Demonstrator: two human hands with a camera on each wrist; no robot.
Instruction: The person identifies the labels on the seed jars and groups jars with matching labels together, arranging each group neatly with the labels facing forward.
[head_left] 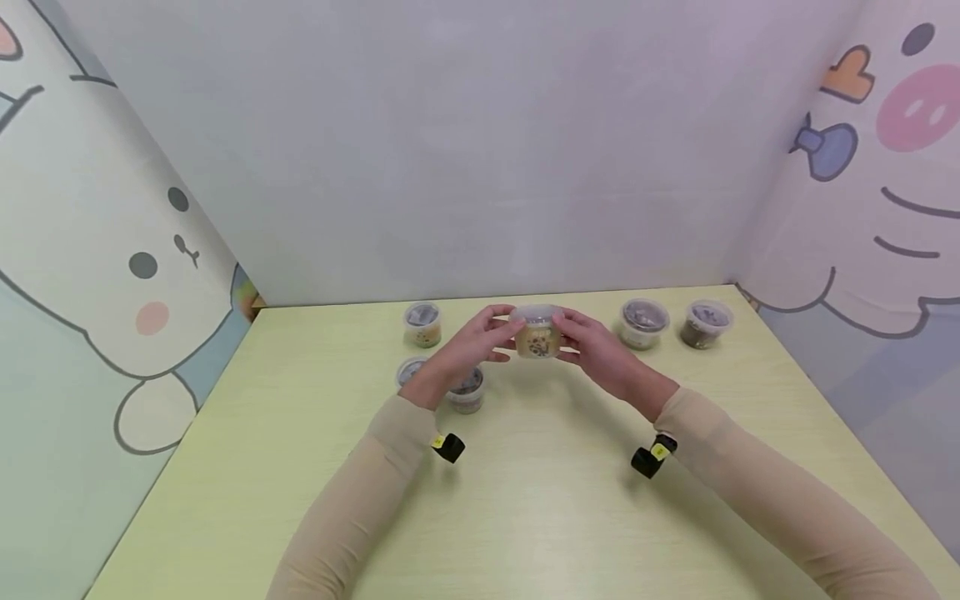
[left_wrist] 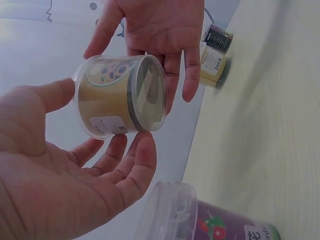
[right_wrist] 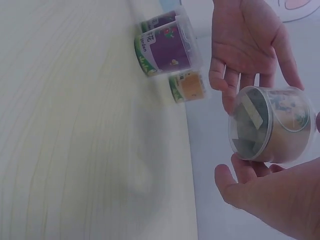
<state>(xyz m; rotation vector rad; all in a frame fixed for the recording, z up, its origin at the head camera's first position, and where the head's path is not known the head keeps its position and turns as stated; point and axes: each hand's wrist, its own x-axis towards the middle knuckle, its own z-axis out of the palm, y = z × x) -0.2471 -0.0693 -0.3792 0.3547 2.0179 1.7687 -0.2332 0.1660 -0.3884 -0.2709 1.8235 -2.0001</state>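
Both hands with a lidded tub, seen from the head and from each wrist. At the centre of the head view, the held tub (head_left: 537, 337), clear-walled with a yellowish label, is raised above the tabletop (head_left: 540, 508), roughly upright with its pale lid uppermost. The left hand (head_left: 471, 343) grips it from the left side and the right hand (head_left: 602, 352) from the right, the fingers of each bent about the wall with the thumb opposed. In the left wrist view the held tub appears turned sideways at upper centre, with its see-through base facing right.

On the tabletop, left of centre, stands a tub with an orange label (head_left: 423, 327). Below it are two further tubs: a purple-labelled tub (head_left: 467, 398), near the left wrist, and a partly hidden tub (head_left: 408, 369) behind the forearm. At right of centre, a yellow-labelled tub (head_left: 643, 325) stands beside a dark-labelled tub (head_left: 707, 325).

Beige sleeves (head_left: 367, 492) cover the forearms; a small black device (head_left: 450, 447) sits at the left wrist. A pale backdrop (head_left: 480, 167) fills the upper centre, flanked by cartoon animal panels (head_left: 82, 208) at both edges.
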